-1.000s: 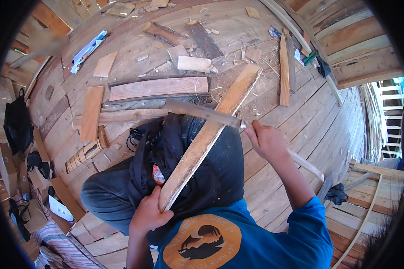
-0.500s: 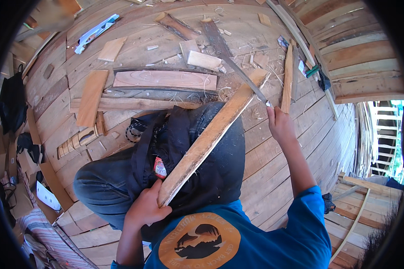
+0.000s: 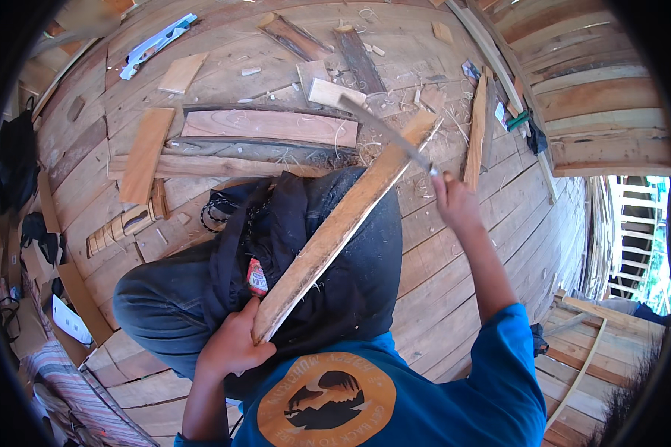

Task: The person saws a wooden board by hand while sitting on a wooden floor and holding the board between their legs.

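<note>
Head view: your left hand point(image 3: 235, 339) pinches the plank point(image 3: 343, 220), its long axis slanting upper right. Your right hand point(image 3: 457, 205), fingers curled tight, points the bladed tool point(image 3: 385, 129) upper left.

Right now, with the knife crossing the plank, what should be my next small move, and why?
Perhaps set the long-bladed knife lightly on the wooden plank near its far end: the right hand holds it across that part in view, and the left hand grips the near end, well away. Whether knife and plank touch is unclear.

Blade point(image 3: 388, 132) blurred, handle mostly hidden by right grip point(image 3: 458, 204), striped cloth point(image 3: 80, 389) cut off
</note>
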Action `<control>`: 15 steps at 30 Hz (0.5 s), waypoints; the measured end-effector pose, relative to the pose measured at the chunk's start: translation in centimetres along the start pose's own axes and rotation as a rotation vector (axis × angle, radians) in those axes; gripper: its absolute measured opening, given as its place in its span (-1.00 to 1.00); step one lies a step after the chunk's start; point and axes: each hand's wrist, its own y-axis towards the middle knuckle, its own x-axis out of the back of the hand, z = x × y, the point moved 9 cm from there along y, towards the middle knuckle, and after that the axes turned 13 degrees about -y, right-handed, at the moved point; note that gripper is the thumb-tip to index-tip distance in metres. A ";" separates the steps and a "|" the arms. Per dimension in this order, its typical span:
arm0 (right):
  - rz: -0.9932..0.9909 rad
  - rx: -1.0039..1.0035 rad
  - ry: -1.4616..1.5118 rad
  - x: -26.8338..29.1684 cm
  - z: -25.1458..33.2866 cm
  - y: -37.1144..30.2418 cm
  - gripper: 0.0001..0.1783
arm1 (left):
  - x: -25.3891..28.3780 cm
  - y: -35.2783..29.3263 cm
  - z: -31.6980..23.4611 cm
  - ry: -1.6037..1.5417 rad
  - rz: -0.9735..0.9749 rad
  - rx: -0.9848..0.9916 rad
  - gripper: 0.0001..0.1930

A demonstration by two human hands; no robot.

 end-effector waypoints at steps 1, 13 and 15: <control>-0.006 -0.053 -0.029 0.4 -2.0 1.1 -0.45 | 0.1 -0.1 0.1 0.009 -0.002 0.001 -0.15; -0.012 -0.112 -0.120 0.5 -4.8 4.3 -0.40 | -0.1 0.1 -0.4 -0.020 0.043 0.095 -0.15; 0.063 -0.024 -0.066 0.2 -2.2 3.4 -0.40 | 0.0 0.0 0.3 0.001 0.012 -0.041 -0.15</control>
